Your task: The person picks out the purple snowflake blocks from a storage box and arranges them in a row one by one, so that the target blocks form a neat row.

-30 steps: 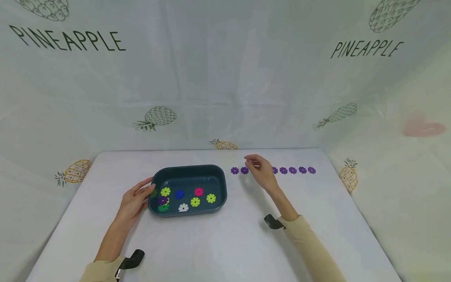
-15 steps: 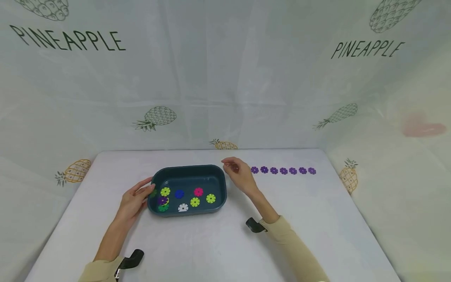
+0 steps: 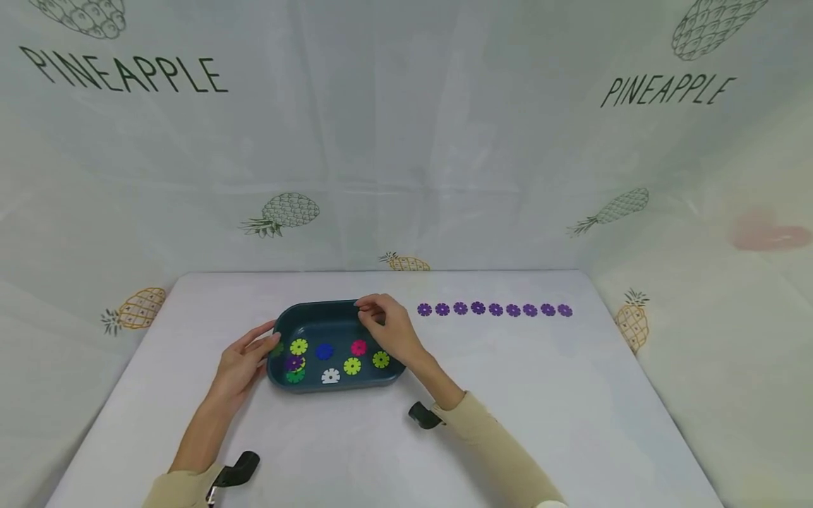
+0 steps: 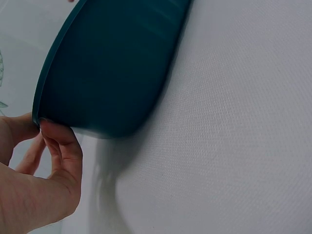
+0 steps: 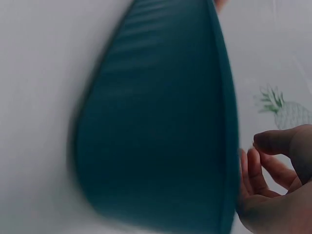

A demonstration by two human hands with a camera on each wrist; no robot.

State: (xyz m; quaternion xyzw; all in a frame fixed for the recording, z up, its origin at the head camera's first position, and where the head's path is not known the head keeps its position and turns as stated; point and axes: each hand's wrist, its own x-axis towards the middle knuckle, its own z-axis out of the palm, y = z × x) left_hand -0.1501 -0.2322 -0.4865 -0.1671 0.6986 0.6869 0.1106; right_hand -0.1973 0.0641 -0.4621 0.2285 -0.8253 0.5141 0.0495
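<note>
My left hand [image 3: 238, 363] grips the left end of a dark teal tray [image 3: 330, 330], thumb over the rim and fingers outside. In the left wrist view, that hand [image 4: 48, 170] pinches the rim. Notched flower-shaped discs lie in the tray: several lime ones [image 3: 352, 365], a pink one [image 3: 358, 348], a blue one [image 3: 324, 351], a white one [image 3: 330, 376], a purple one [image 3: 294, 363] and green ones [image 3: 295, 376]. Over the tray's right end hovers my right hand [image 3: 392, 330], fingers loosely bent. Nothing shows between its fingertips in the right wrist view [image 5: 273, 170].
A straight row of several purple discs [image 3: 478, 307] lies flat on the white table [image 3: 540, 395], right of the tray. Behind the table hangs a pale curtain [image 3: 406, 141] printed with pineapples. A dark camera mount [image 3: 424, 415] juts from the right wrist.
My right hand has moved left from above the purple row to over the tray's right end, uncovering the whole row. My left hand and the tray stay put.
</note>
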